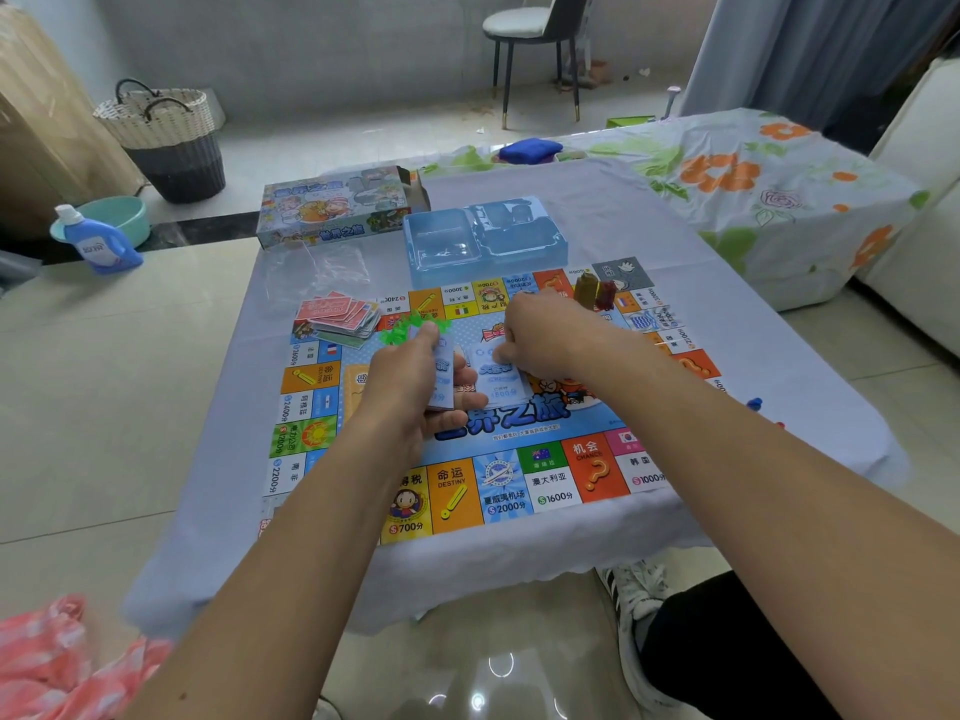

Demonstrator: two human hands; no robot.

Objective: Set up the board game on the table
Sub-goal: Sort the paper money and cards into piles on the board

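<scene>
Left hand [415,387] grips stack of blue play money [442,376], long axis pointing away from person, above game board [467,491] centre. Right hand [540,337] pinches top end of single note [498,376] lying just right of stack. Likely dealing notes rightward onto board.

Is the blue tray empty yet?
Looks empty: the tray sits behind the board, its clear compartments showing nothing inside.

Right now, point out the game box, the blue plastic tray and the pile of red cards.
game box [332,202]: head view, on its printed lid.
blue plastic tray [441,241]: head view, on the floor of its left compartment.
pile of red cards [332,309]: head view, on the top card's red back.
</scene>
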